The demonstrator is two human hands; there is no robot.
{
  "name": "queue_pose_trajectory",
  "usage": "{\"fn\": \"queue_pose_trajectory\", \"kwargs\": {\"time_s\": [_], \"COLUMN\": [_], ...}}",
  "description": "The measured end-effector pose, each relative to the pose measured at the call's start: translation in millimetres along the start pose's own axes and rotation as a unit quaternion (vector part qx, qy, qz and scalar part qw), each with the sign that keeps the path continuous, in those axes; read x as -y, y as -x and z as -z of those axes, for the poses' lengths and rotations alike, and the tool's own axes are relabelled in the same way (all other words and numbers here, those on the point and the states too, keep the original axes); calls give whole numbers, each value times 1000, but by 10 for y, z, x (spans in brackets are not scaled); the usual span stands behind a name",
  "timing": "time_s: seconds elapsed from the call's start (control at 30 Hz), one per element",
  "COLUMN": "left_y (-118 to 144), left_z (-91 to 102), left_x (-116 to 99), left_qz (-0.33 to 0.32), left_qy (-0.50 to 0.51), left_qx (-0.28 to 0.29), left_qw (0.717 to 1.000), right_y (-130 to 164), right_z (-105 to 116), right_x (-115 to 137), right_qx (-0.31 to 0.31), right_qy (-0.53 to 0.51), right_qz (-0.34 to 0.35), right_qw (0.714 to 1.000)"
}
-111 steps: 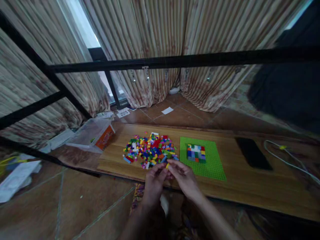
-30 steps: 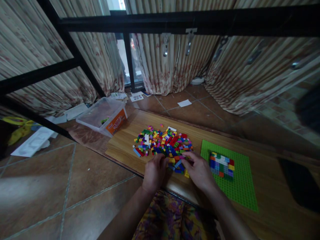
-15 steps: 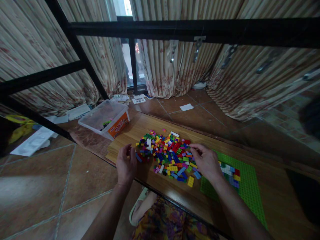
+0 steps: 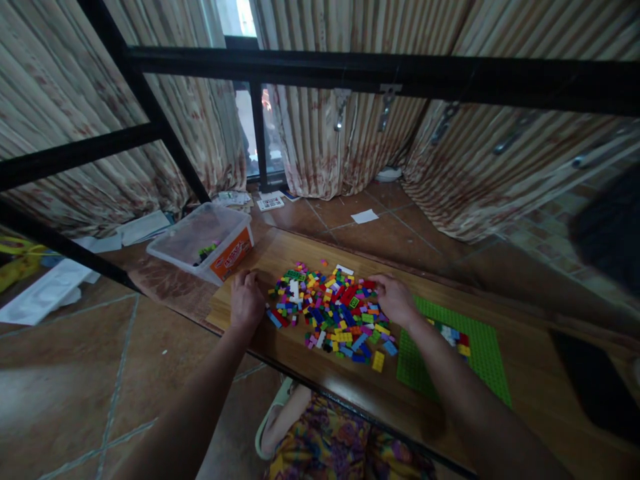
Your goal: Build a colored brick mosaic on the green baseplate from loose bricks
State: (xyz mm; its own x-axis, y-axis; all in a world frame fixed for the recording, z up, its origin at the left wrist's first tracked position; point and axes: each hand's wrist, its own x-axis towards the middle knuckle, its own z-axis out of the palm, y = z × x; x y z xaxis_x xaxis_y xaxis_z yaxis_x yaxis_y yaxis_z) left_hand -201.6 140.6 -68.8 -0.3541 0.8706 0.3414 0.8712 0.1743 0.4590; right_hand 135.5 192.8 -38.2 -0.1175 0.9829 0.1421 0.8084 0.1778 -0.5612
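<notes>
A spread pile of mixed toy bricks [image 4: 345,317] lies on the wooden table. My left hand [image 4: 247,299] rests low over the table, just left of the pile, its fingers curled down and closed; whatever they hold is hidden. At the pile's right edge, my right hand [image 4: 395,300] has its fingers pressed together beside a few red bricks [image 4: 369,285], and I cannot make out what is between the tips. Under my right forearm is a green baseplate [image 4: 480,340], with a group of coloured bricks [image 4: 463,341] on it, partly covered by the arm.
A clear plastic box [image 4: 200,233] with an orange label and a few pieces inside stands beyond the table's left end. A dark flat object [image 4: 593,383] lies at the table's right. Black metal bars [image 4: 320,67] cross in front of curtains [image 4: 345,147]. Papers [image 4: 365,217] lie on the floor.
My left hand has moved slightly away and lowered to the tabletop. My right hand has shifted a little left and up, by the red bricks. The whole view has also shifted slightly.
</notes>
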Motion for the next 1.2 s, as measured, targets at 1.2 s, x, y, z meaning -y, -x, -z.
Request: {"fn": "queue_pose_trajectory", "kwargs": {"time_s": [1.2], "left_y": [55], "left_z": [13], "left_x": [-81], "left_qz": [-36], "left_qy": [-74], "left_qx": [-10], "left_qw": [997], "right_y": [-838], "right_z": [-644], "right_x": [901], "right_qx": [82], "right_qy": [68], "right_qz": [88], "right_qw": [990]}}
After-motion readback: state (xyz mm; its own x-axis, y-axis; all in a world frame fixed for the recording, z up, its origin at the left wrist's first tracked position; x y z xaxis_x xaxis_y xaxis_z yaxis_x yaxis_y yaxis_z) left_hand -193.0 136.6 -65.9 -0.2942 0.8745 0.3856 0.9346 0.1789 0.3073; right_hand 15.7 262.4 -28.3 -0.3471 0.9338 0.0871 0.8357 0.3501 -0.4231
